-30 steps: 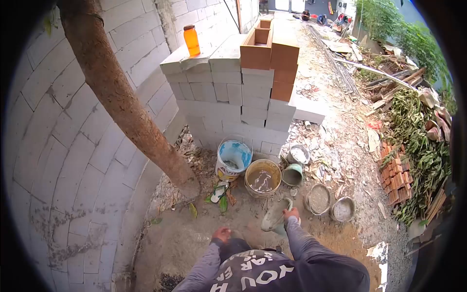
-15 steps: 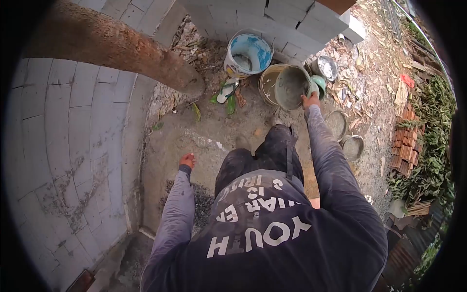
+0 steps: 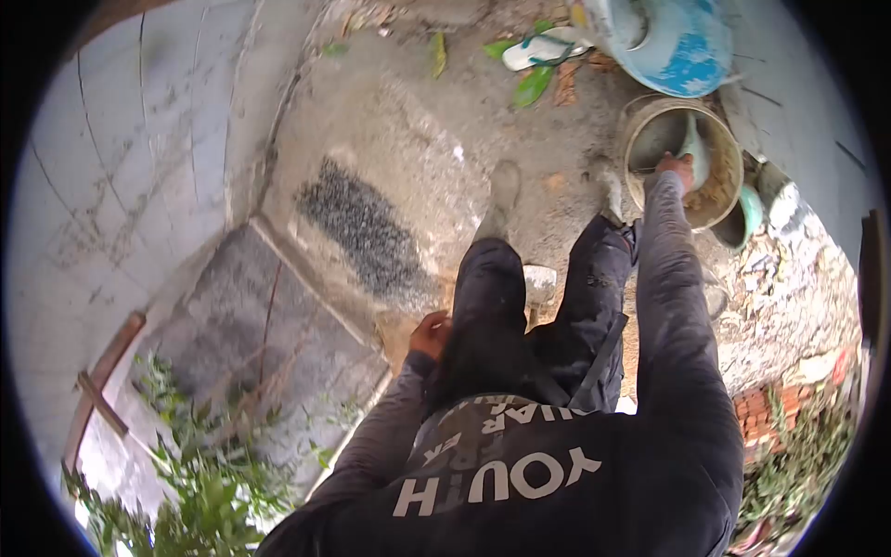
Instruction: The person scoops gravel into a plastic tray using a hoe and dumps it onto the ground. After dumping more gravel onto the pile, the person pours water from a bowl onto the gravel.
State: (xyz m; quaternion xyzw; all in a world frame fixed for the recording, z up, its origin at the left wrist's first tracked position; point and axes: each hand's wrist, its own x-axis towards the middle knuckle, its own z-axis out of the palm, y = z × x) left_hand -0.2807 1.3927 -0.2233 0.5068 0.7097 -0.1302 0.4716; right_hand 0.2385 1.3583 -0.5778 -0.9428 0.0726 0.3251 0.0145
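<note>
My right hand (image 3: 677, 172) reaches into a round bucket (image 3: 636, 153) and grips a grey-green bowl (image 3: 693, 153) by its edge. The bowl is tilted steeply inside the bucket, seen nearly edge-on. Beside it, sandy brown material shows on the bucket's right side. My left hand (image 3: 430, 334) hangs by my left thigh, its fingers loosely bent and slightly apart, with nothing visible in them.
A large blue-and-white bucket (image 3: 677, 56) stands beyond the round one, and a green bowl (image 3: 740, 220) lies to its right. Also on the ground are a sandal (image 3: 548, 48), dark gravel (image 3: 362, 232) and a hammer-like head (image 3: 539, 282). A block wall (image 3: 121, 167) rises at left.
My right hand has lowered the bowl from above the bucket into it and tipped it. My left hand has come close to my thigh. The view has swung, showing plants and a slab at lower left.
</note>
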